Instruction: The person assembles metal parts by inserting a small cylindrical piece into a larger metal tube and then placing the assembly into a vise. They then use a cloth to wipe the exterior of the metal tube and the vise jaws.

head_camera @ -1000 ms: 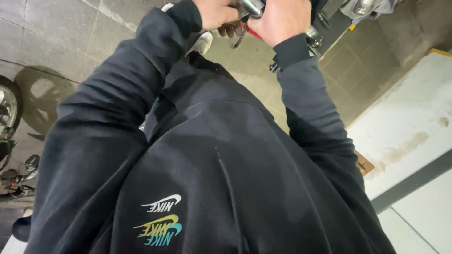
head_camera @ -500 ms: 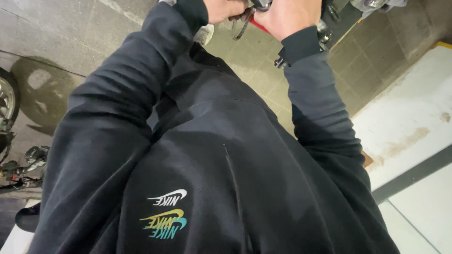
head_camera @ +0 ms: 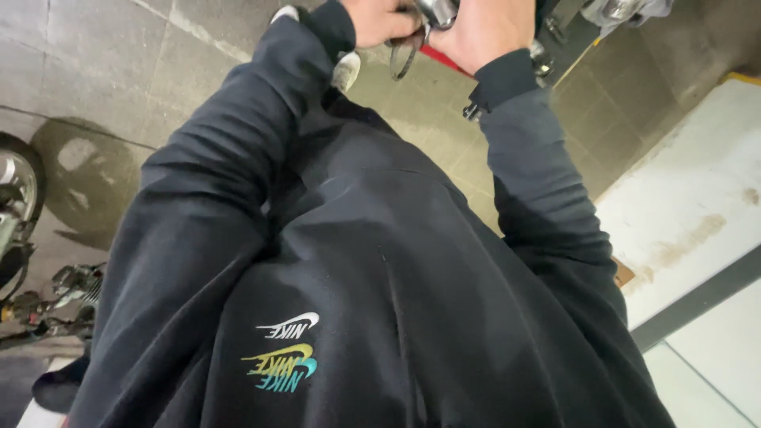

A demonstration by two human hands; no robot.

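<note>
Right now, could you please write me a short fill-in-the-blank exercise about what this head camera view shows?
1. Both hands are raised at the ___ edge of the picture.
2. The left hand and right hand close around a shiny ___ part.
3. The sleeves are ___ in colour.
4. The floor is laid with grey ___.

Missing words: top; metal; black; tiles

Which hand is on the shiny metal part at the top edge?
Both touch it, but the right hand wraps it more fully; the left hand pinches beside the metal part, above a hanging metal loop.
</note>
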